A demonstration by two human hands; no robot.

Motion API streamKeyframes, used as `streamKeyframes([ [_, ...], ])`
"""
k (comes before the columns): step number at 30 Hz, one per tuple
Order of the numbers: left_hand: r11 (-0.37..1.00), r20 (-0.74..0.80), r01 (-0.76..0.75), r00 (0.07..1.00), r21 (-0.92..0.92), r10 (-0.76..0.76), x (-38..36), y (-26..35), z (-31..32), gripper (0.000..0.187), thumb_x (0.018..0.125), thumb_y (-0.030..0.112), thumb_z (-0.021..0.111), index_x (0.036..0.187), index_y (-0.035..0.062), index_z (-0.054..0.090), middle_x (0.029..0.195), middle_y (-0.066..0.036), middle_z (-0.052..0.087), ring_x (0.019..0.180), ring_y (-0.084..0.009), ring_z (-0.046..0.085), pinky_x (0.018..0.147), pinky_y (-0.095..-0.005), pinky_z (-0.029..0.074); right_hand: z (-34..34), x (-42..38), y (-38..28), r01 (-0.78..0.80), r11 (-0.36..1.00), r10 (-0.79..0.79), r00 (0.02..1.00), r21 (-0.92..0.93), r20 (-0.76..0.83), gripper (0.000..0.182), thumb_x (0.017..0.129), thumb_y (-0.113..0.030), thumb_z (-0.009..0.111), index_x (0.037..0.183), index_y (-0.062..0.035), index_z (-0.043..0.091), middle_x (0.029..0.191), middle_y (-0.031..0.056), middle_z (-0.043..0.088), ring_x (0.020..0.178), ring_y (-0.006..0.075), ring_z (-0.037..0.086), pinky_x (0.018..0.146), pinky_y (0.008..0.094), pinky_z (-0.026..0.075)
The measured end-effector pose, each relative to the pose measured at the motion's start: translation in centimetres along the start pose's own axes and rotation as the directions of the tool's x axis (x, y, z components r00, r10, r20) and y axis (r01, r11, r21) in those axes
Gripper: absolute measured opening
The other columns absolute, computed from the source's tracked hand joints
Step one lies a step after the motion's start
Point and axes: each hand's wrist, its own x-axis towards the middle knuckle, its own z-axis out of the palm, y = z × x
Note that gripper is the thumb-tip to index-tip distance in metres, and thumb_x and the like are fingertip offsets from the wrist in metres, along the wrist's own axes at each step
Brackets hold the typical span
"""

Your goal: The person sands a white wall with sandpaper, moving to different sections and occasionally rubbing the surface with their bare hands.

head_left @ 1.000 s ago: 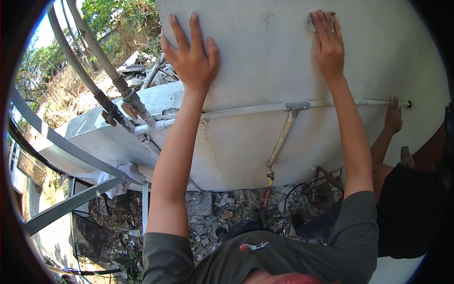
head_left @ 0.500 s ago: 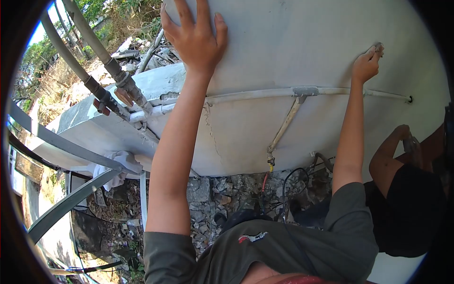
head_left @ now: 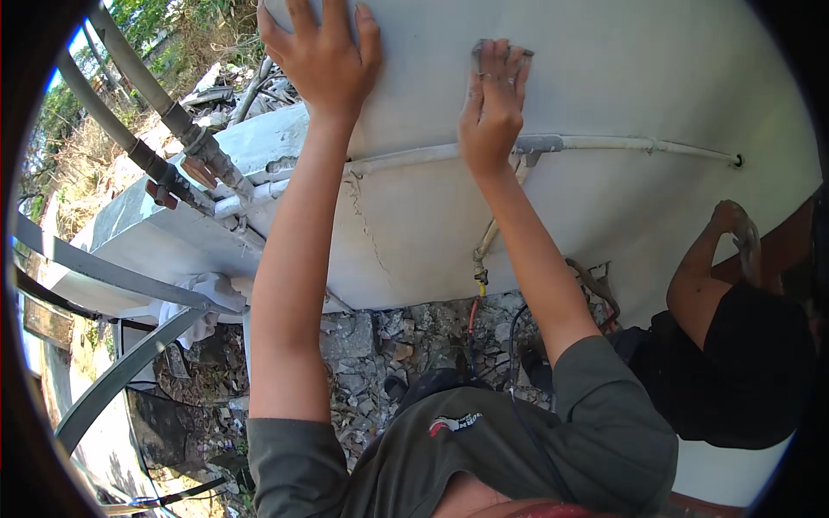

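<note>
My left hand (head_left: pixel 324 65) lies on the pale grey wall (head_left: pixel 414 86) at the upper left, fingers spread and holding nothing. Farther right on that wall is my right hand (head_left: pixel 496 108), with dusty fingertips. Its fingers press a thin dark-grey piece, apparently sandpaper (head_left: pixel 528 53), against the surface; most of it is hidden beneath them. Below both hands a painted pipe (head_left: pixel 406 161) runs along the wall, and my right wrist is in front of part of it.
A co-worker (head_left: pixel 734 345) in dark clothes is close by on the right, one hand raised. Valved pipes (head_left: pixel 199 164) stand at left, with metal bars (head_left: pixel 129 371) below. Rubble (head_left: pixel 354 345) covers the ground. A branch pipe with a yellow-red hose (head_left: pixel 477 293) hangs below the wall pipe.
My right hand has swept left across the wall with the sandpaper, coming nearer my left hand. My left hand stays flat on the wall. The view has shifted slightly.
</note>
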Motion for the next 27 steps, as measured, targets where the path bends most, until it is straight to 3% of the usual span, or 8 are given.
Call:
streamKeyframes([
  [4, 0.997, -0.016, -0.009, 1.0, -0.071, 0.008, -0.1, -0.4, 0.1, 0.055, 0.101, 0.023, 0.043, 0.154, 0.0094, 0.048, 0.166, -0.021, 0.032, 0.15, -0.042, 0.033, 0.12, -0.0618, 0.02, 0.3, -2.6, -2.9, 0.105, 0.99, -0.122, 0.971, 0.092, 0.207, 0.054, 0.091, -0.006, 0.068, 0.144, -0.0058, 0.058, 0.148, 0.0108, 0.059, 0.143, 0.0312, 0.048, 0.123, 0.0516, 0.031],
  [8, 0.996, -0.027, -0.004, 1.0, -0.092, 0.002, -0.1, -0.5, 0.0, 0.052, 0.106, 0.027, 0.036, 0.153, 0.0093, 0.05, 0.165, -0.02, 0.034, 0.151, -0.0393, 0.033, 0.12, -0.0611, 0.019, -1.5, -1.8, 0.1, 0.234, 0.961, -0.268, 0.913, 0.144, 0.306, 0.054, 0.089, -0.009, 0.07, 0.143, -0.0095, 0.06, 0.145, 0.0055, 0.062, 0.141, 0.027, 0.051, 0.122, 0.0488, 0.034],
  [13, 0.996, -0.026, -0.01, 1.0, -0.094, 0.008, 0.0, -0.5, 0.2, 0.052, 0.106, 0.028, 0.036, 0.153, 0.0087, 0.05, 0.165, -0.02, 0.034, 0.151, -0.039, 0.033, 0.121, -0.0609, 0.019, -5.6, 1.6, 5.5, 0.619, 0.776, -0.582, 0.631, 0.12, 0.513, 0.054, 0.088, -0.012, 0.071, 0.14, -0.0139, 0.062, 0.143, -0.0012, 0.063, 0.138, 0.0181, 0.054, 0.121, 0.0431, 0.039],
  [17, 0.995, -0.037, -0.007, 0.999, -0.099, 0.003, -0.3, -0.6, 0.4, 0.053, 0.106, 0.028, 0.038, 0.154, 0.008, 0.048, 0.166, -0.019, 0.033, 0.151, -0.0398, 0.033, 0.121, -0.0618, 0.019, -8.7, 4.2, 10.7, 0.66, 0.751, -0.561, 0.657, -0.024, 0.504, 0.057, 0.087, -0.009, 0.07, 0.142, -0.0137, 0.06, 0.145, -0.002, 0.062, 0.138, 0.0175, 0.054, 0.121, 0.0427, 0.039],
  [22, 0.999, -0.034, -0.009, 0.999, -0.041, 0.008, -0.4, -0.7, 0.6, 0.054, 0.105, 0.027, 0.039, 0.154, 0.0069, 0.046, 0.166, -0.019, 0.033, 0.15, -0.0412, 0.033, 0.121, -0.0623, 0.018, -12.1, 5.9, 18.0, 0.369, 0.87, -0.303, 0.923, -0.327, 0.236, 0.043, 0.099, -0.005, 0.06, 0.142, -0.0061, 0.06, 0.15, 0.0058, 0.057, 0.142, 0.0264, 0.05, 0.119, 0.044, 0.04],
  [23, 0.999, -0.03, -0.008, 1.0, -0.042, 0.007, -0.3, -0.7, 0.6, 0.054, 0.105, 0.027, 0.04, 0.154, 0.0064, 0.046, 0.166, -0.02, 0.033, 0.15, -0.0416, 0.034, 0.121, -0.0624, 0.018, -12.3, 6.3, 19.1, 0.37, 0.871, -0.306, 0.923, -0.323, 0.233, 0.043, 0.099, -0.005, 0.06, 0.142, -0.0061, 0.06, 0.15, 0.0058, 0.057, 0.142, 0.0264, 0.05, 0.119, 0.044, 0.04],
  [25, 0.999, -0.027, -0.005, 1.0, -0.041, 0.004, -0.3, -0.6, 0.7, 0.054, 0.104, 0.027, 0.04, 0.154, 0.0063, 0.046, 0.166, -0.02, 0.033, 0.15, -0.0414, 0.033, 0.121, -0.0626, 0.018, -12.3, 6.6, 20.3, -0.059, 0.959, 0.038, 0.996, -0.276, -0.08, 0.035, 0.105, -0.011, 0.053, 0.136, 0.0014, 0.063, 0.152, 0.0125, 0.053, 0.146, 0.0341, 0.043, 0.119, 0.0455, 0.038],
  [27, 0.999, -0.021, -0.003, 1.0, -0.038, 0.002, -0.4, -0.6, 0.6, 0.054, 0.104, 0.027, 0.04, 0.154, 0.0062, 0.046, 0.166, -0.02, 0.033, 0.15, -0.0412, 0.033, 0.121, -0.0628, 0.018, -10.9, 6.6, 20.5, -0.15, 0.953, 0.107, 0.979, -0.263, -0.171, 0.035, 0.106, -0.014, 0.05, 0.133, 0.0043, 0.063, 0.152, 0.0149, 0.053, 0.147, 0.0374, 0.041, 0.12, 0.0458, 0.038],
])
